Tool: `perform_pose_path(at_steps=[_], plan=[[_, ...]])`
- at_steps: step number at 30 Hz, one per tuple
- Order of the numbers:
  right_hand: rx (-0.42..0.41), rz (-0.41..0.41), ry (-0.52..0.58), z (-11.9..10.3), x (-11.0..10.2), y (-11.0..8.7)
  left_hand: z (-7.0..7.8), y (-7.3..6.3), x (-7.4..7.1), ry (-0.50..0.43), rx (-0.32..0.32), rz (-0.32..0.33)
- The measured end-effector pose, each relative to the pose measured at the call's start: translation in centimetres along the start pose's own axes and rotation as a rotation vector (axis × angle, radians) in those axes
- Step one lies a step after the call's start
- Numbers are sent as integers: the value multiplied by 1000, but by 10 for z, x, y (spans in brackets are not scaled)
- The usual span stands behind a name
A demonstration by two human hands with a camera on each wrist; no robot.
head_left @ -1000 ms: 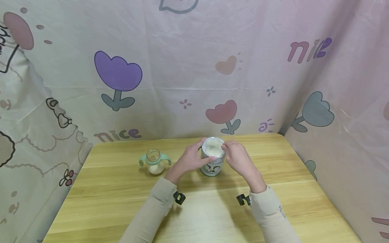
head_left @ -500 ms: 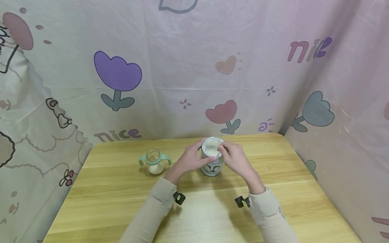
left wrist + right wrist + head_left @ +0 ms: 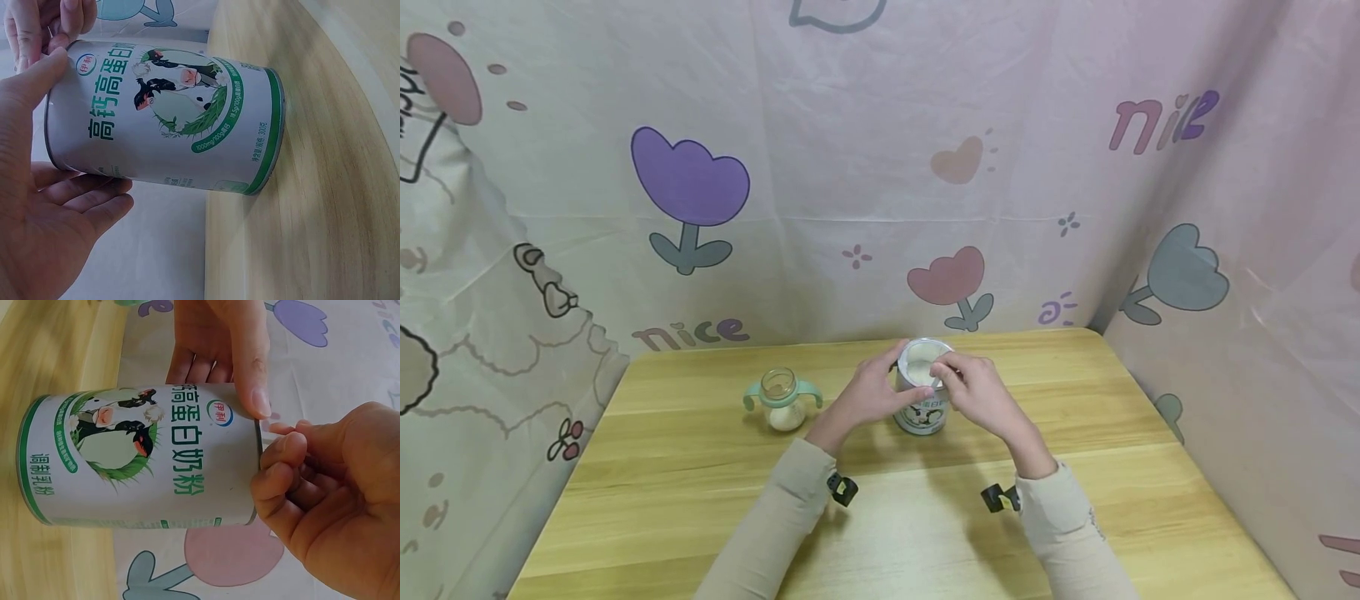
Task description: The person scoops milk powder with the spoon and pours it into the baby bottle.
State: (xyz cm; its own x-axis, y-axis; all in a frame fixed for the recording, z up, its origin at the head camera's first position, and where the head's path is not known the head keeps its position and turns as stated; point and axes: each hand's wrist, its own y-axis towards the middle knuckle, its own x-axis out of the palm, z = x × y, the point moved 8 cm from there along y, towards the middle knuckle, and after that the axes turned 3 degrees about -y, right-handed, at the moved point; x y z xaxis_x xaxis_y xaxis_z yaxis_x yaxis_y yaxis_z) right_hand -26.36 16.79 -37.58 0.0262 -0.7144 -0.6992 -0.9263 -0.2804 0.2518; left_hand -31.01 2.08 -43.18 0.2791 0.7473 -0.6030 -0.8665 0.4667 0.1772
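A white milk powder can with green trim and a cow picture stands upright on the wooden table, its top uncovered and pale powder inside. Thumb and fingers of my left hand grip it round its upper left side; the left wrist view shows the can between them. At the opening's right side, the curled fingers of my right hand pinch a thin pale scoop handle, mostly hidden by the fingers. In the right wrist view this right hand is right at the can's rim.
A baby bottle with green side handles stands uncapped left of the can, with pale powder in it. A printed cloth hangs behind and beside the wooden table.
My right hand has moved slightly left and down over the can's opening, and its fingers have turned. The left hand, can and bottle have stayed in place.
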Motion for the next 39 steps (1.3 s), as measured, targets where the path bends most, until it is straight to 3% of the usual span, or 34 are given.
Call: perform_pose_path(at_steps=[10,23,39], plan=[[96,69,49,18,-8,-1,0,1,0,-1,3,2],[266,323,197,44,-25,-7,-1,1,1,10,-2,6],[327,353,363,49,-30,-10,0,-1,-1,52,-54,-19]])
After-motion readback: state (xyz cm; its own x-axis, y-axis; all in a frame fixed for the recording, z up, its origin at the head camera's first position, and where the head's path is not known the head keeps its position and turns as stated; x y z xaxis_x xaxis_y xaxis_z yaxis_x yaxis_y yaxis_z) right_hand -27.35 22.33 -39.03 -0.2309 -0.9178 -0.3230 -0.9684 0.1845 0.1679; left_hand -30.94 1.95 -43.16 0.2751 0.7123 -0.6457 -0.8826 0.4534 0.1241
